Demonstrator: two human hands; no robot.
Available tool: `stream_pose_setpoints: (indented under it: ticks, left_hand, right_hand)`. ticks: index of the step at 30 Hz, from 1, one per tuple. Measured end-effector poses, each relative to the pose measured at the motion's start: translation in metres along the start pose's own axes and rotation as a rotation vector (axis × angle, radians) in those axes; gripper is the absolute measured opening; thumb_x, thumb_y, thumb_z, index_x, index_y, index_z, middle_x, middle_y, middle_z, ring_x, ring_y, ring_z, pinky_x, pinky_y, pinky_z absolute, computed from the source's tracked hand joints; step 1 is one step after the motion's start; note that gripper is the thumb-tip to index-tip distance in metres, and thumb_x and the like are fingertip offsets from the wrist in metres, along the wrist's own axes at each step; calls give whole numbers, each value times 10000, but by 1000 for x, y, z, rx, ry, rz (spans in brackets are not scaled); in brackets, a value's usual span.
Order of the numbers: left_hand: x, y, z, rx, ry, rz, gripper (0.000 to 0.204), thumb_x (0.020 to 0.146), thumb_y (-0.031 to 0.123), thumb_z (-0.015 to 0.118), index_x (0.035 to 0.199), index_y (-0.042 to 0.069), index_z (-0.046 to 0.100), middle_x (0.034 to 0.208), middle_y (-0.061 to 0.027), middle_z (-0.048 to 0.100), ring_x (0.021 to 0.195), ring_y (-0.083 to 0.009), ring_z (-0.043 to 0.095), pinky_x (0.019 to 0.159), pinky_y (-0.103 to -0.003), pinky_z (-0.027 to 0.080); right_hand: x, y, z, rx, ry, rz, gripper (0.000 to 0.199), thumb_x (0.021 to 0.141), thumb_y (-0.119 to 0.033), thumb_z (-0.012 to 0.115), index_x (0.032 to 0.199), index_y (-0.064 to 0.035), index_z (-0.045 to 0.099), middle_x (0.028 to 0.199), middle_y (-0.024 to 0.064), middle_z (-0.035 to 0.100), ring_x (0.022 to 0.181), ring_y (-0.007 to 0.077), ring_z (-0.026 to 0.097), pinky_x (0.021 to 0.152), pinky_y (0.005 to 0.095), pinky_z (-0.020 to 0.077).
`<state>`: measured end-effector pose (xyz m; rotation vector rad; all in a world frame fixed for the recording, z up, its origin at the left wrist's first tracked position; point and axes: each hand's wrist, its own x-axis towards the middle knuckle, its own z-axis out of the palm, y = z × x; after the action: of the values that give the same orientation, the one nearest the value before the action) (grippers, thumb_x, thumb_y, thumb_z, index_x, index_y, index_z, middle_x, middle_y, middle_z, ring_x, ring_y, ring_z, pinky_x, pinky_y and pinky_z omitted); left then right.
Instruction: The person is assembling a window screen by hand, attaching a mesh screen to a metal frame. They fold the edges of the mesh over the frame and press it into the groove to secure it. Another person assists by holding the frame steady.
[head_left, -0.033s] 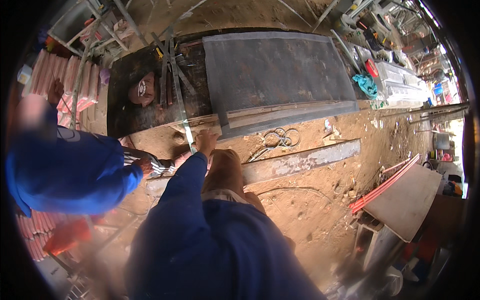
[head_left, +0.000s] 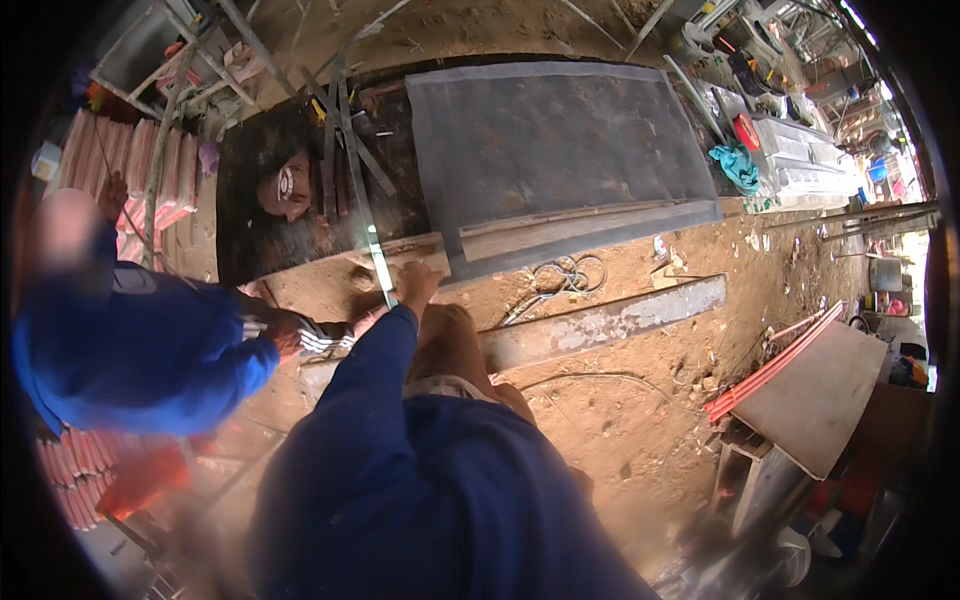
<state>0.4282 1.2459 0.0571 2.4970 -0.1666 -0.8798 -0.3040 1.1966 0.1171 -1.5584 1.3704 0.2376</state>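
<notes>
Gripped at its near end by the person's left hand [head_left: 415, 283] is a long, narrow metal strip [head_left: 372, 250], which runs away from the hand across the edge of a dark, scorched work table [head_left: 265, 225]. The fingers are seen curled on the strip where it overhangs the table edge. The right hand is not seen in the head view; only the blue sleeve of the left arm and the trunk are shown.

Beside the strip, a bundle of angle bars [head_left: 335, 150] is laid lengthwise on the table, and a round, rust-coloured object [head_left: 285, 190] is set on the dark top just left of them. A large grey metal sheet [head_left: 560, 150] is laid over the right part of the table, with its near edge folded down.

A co-worker's hand [head_left: 290, 335], in a blue sleeve with striped cuff, is held near the table edge, just left of the person's hand; whether anything is gripped by it cannot be told.

On the bare earth, a coil of wire [head_left: 565, 272] is lying below the sheet, and a flat steel bar [head_left: 610, 320] is lying near it. A blue cloth [head_left: 738, 165] is dropped at the sheet's far right corner. A white container [head_left: 45, 160] is standing at the far left; its contents cannot be made out. Red tubes [head_left: 770, 365] are lying against a grey board [head_left: 825, 395] at the right.
</notes>
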Motion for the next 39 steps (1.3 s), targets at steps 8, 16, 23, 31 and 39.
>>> stream_pose_setpoints:
  ticks: [8,16,23,31,39]
  left_hand:
    - [87,-57,22,82,-151,253,647,824,645,870,1014,26,873,1107,-246,829,1095,-395,787,967,-466,606]
    - [109,-57,19,385,-519,474,529,1007,535,727,1360,145,786,1430,-169,742,1392,-396,646,1198,-484,487]
    - [103,-67,14,-157,-224,356,856,786,685,914,1220,-41,782,1163,-334,799,1148,-473,774,1003,-487,619]
    - [69,-99,-93,-252,-89,774,279,1049,264,753,1094,-10,773,915,-134,789,821,-276,739,757,-435,570]
    - [19,-185,-234,-700,-211,394,236,1080,196,739,1104,-38,763,888,-35,735,788,-127,676,736,-306,560]
  right_hand:
    - [113,-254,117,-422,88,-351,140,982,-201,768,1076,-105,809,1115,148,814,974,339,794,838,476,646]
    - [79,-500,184,-79,-52,-316,319,1094,-218,743,1370,-60,767,1123,200,843,1057,283,834,878,396,650]
    - [20,-376,178,2,283,-193,342,1092,-221,716,1357,-9,759,1103,195,843,1012,253,832,848,366,622]
    - [-103,-128,285,141,261,105,393,1009,-208,686,1253,90,765,1082,175,826,846,237,789,759,340,623]
    - [-177,6,384,-410,22,-257,224,956,-150,744,1142,-62,833,1024,119,833,911,283,809,802,433,665]
